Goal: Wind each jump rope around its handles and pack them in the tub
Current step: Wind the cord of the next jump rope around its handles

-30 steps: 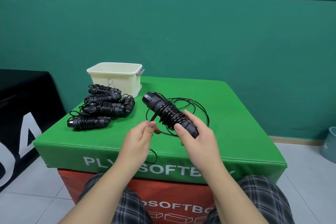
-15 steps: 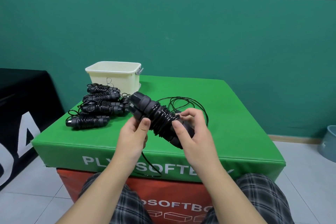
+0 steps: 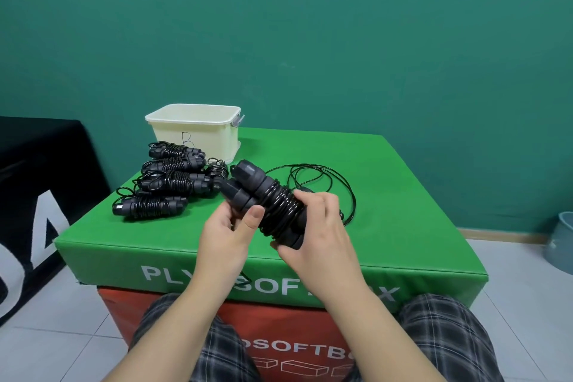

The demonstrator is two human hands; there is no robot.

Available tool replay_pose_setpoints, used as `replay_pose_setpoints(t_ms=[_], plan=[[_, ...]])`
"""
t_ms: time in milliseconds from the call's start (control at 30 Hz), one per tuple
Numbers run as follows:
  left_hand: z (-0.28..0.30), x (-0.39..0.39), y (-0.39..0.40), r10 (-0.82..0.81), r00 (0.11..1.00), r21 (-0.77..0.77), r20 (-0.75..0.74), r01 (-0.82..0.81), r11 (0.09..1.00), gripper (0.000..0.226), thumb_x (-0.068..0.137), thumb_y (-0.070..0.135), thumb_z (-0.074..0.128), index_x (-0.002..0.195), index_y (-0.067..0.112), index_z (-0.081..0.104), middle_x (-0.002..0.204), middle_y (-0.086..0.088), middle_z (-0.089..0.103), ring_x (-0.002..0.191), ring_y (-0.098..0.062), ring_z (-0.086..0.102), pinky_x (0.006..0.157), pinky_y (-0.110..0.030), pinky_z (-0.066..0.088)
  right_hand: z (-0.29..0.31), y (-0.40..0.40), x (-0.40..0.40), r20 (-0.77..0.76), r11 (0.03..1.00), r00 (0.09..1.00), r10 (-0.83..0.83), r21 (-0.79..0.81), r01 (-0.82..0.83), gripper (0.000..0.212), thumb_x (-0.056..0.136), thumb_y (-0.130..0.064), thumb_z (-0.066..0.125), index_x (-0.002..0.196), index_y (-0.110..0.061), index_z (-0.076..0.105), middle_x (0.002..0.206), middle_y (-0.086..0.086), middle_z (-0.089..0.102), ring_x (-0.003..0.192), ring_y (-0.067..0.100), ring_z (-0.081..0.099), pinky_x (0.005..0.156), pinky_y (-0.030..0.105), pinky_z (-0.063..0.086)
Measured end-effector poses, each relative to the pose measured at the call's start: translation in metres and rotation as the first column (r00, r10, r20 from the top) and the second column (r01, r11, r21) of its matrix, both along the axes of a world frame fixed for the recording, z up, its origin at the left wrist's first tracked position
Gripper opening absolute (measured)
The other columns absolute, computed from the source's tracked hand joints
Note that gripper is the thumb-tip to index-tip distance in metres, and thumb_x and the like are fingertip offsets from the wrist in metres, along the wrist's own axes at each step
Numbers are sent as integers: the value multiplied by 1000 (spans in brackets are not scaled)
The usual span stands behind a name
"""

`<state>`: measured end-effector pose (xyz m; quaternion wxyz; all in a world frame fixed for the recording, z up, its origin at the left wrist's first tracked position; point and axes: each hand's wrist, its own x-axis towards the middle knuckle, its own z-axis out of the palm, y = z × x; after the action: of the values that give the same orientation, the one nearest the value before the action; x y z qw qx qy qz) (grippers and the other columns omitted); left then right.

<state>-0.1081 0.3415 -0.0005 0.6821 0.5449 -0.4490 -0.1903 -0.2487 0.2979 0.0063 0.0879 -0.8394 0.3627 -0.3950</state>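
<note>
Above the green box [image 3: 387,195], the right hand [image 3: 322,236] is gripping the rope's paired handles [image 3: 269,205] to steady them while the left hand [image 3: 226,236] is pinching cord to wind it (tub [image 3: 192,133] waiting behind).

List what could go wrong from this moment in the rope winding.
1. The loose cord lying in loops on the green box could tangle or snag as it is drawn onto the handles.
2. The right hand grips the wound part and the left hand the handle ends; easing either grip may let the coils spring loose.
3. The finished bundles lie in front of the tub, so a careless reach may knock them.
</note>
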Motion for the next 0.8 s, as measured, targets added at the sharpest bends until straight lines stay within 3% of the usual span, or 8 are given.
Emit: replay_pose_setpoints(t_ms=[100, 200, 333, 433, 500, 633, 700, 800], plan=[[-1, 4, 0, 3, 995, -1, 104, -3, 1000, 60, 65, 80, 53, 73, 21, 49, 49, 17, 46, 43, -1, 35, 45, -19, 29, 3, -1, -4, 90, 991, 995, 45, 122, -56, 83, 72, -30, 80, 140, -22, 34, 116, -9, 34, 105, 8, 47, 83, 14, 33], [-3, 8, 1, 11, 967, 27, 253, -18, 999, 43, 80, 63, 45, 69, 22, 44, 52, 16, 47, 48, -2, 37, 49, -21, 28, 6, 2, -7, 209, 966, 976, 62, 232, -111, 77, 73, -33, 79, 138, -21, 40, 116, -10, 41, 102, -4, 43, 86, 2, 29], [-14, 15, 0, 27, 906, 40, 422, -48, 998, 56, 86, 65, 28, 73, 14, 47, 57, 8, 42, 53, -8, 40, 52, -30, 30, 10, 4, -8, 256, 917, 966, 35, 377, -133, 60, 77, -40, 72, 130, -27, 48, 116, -13, 50, 106, 0, 49, 91, 17, 36], [-19, 19, -2, 21, 925, 54, 380, -45, 998, 72, 81, 79, 25, 79, 12, 53, 61, -6, 47, 55, -8, 41, 55, -40, 35, 13, 5, -8, 259, 892, 964, 62, 420, -170, 28, 79, -41, 69, 104, -35, 58, 101, -18, 61, 96, 1, 56, 85, 22, 45], [-20, 18, -2, 13, 946, 76, 323, -40, 996, 75, 74, 86, 25, 76, 16, 51, 56, 4, 46, 52, -5, 39, 53, -37, 34, 15, 5, -8, 353, 854, 933, 65, 464, -235, 12, 81, -36, 69, 89, -38, 60, 91, -17, 68, 87, 0, 62, 80, 25, 50], [-19, 10, -3, -77, 989, 111, 129, 63, 992, 74, 66, 89, 35, 75, 18, 50, 56, 16, 50, 50, -1, 40, 54, -30, 37, 17, 4, -7, 480, 780, 876, 50, 529, -334, 10, 77, -43, 63, 85, -38, 60, 75, -20, 67, 66, -2, 60, 59, 20, 43], [-17, 7, -6, -119, 993, 103, 23, 116, 988, 69, 66, 84, 42, 75, 16, 50, 56, 15, 52, 50, -1, 41, 53, -31, 36, 16, 5, -6, 516, 730, 855, 56, 563, -388, 24, 75, -47, 57, 91, -31, 64, 76, -10, 67, 60, 4, 58, 50, 20, 41], [-12, 6, -7, -160, 987, 111, -24, 162, 981, 86, 51, 96, 43, 72, 12, 46, 53, 10, 46, 46, -4, 37, 47, -28, 32, 17, 7, -6, 524, 680, 845, 111, 580, -449, 38, 78, -49, 51, 97, -20, 66, 83, 2, 69, 56, 11, 59, 43, 21, 38]])
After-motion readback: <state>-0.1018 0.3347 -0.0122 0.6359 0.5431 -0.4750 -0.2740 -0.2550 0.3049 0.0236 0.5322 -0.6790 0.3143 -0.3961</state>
